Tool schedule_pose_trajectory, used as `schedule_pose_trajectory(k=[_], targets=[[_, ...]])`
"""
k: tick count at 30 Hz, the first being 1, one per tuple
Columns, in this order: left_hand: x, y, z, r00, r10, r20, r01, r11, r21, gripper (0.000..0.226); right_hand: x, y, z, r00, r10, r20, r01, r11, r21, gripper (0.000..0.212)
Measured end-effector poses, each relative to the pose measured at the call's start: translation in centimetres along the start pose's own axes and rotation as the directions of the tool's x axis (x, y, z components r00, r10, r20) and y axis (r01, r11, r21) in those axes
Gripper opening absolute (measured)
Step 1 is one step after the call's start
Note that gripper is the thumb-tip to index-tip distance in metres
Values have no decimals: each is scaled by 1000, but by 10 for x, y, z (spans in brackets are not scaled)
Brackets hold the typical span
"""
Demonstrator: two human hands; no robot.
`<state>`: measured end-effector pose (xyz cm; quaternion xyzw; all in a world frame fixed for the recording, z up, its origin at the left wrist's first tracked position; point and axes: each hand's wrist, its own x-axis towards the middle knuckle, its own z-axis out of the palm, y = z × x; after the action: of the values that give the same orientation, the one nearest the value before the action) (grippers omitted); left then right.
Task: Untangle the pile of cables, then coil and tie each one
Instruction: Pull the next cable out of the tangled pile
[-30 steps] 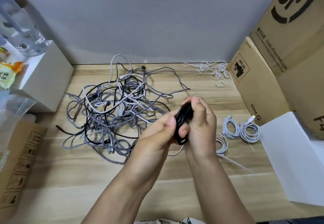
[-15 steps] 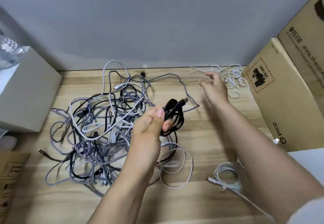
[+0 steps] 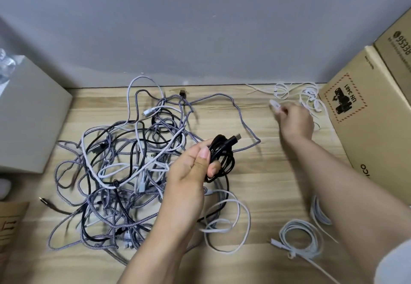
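Right hand (image 3: 294, 120) now off the ties (image 3: 309, 97), one pinched.

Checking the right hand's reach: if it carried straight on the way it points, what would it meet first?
Probably the loose white ties by the wall, just beyond the right hand, which seems to pinch one already; depth is unclear.

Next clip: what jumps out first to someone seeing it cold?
The big tangle of cables sprawled over the left of the wooden table. In front of it the left hand holds a black coil, while the right hand pinches a white tie from the far-right bunch.
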<state>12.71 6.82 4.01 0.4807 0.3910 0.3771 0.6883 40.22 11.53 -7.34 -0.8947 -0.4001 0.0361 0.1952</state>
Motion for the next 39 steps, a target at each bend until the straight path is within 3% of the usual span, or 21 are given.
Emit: schedule_pose_trajectory(k=[3,6,9,11,14,15,17,20,22,30,33,36,39], targets=[[-5,3,-2,1000,4,-3,-4,1000,4,24,-1,-6,-16,982,51,-179,-2,964,267,25],[-11,4,-6,1000,21,9,-21,1000,1,33,-18,-21,-44,960,181,-213,13,733,680,21],[-20,3,-7,999,35,19,-35,999,-18,36,-69,-51,-81,985,151,-86,15,415,910,25],[-31,2,-5,999,43,5,-43,999,-31,35,-118,-71,-105,996,50,71,-80,209,975,25],[-50,1,-1,996,73,-44,-73,997,20,24,-191,-93,-127,933,-182,312,-307,53,950,21],[-56,0,-1,993,104,-52,-99,992,82,23,-209,-98,-127,899,-249,359,-358,52,932,22],[-69,-3,-1,983,178,-47,-158,947,279,25,-238,-100,-122,882,-287,373,-338,165,927,21],[-90,-4,-3,967,255,-16,-216,851,479,30,-264,-97,-118,948,-166,273,-182,420,889,28],[-103,-5,-4,955,295,9,-251,795,553,39,-277,-95,-122,968,-134,211,-116,506,855,39],[-128,1,-6,943,333,-18,-284,830,481,33,-307,-93,-136,973,-189,134,22,651,759,56],[-134,4,-6,937,348,-23,-295,824,483,34,-310,-91,-138,957,-220,189,-10,624,781,59],[-140,6,-7,933,361,-9,-306,804,509,35,-310,-91,-140,924,-233,304,-168,465,869,32],[-142,6,-8,933,360,-5,-307,803,511,33,-311,-87,-142,918,-198,343,-261,349,900,42]])
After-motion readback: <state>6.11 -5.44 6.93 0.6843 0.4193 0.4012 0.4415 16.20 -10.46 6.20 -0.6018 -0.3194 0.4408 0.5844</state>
